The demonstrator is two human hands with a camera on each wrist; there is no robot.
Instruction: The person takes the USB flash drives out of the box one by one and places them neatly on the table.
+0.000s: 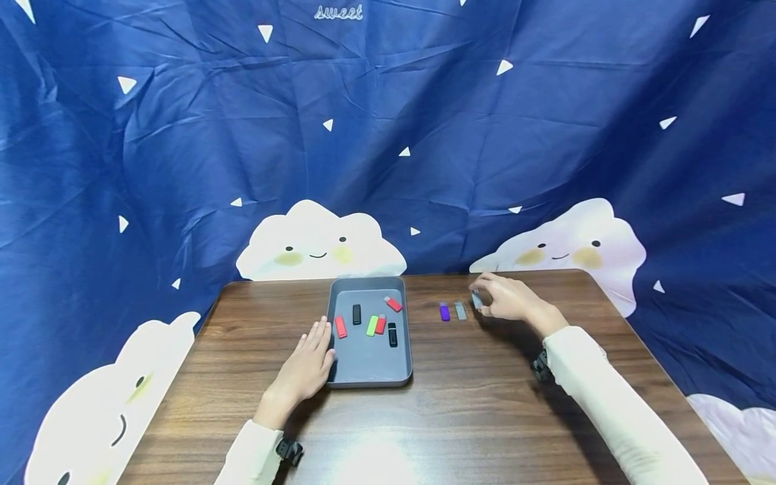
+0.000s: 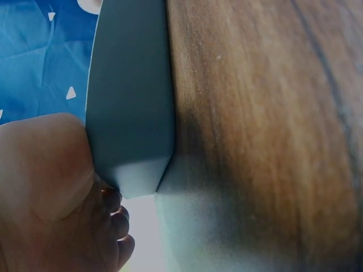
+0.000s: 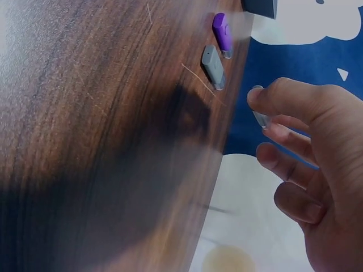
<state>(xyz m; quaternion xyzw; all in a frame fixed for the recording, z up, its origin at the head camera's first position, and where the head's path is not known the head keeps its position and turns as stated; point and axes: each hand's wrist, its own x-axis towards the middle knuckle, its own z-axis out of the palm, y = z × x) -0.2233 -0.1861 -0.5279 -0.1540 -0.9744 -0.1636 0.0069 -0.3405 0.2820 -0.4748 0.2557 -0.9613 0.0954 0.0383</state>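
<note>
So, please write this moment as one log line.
right hand: pinches gray USB stick | left hand: touches tray | on table: purple stick, second gray stick | in tray: red sticks, black sticks, green stick

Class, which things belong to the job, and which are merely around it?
Job:
gray USB drive pinched by right hand
purple USB drive
second gray USB drive
gray tray, touched by left hand
USB drives inside

Around:
table
cloud-print backdrop
wrist cameras
</note>
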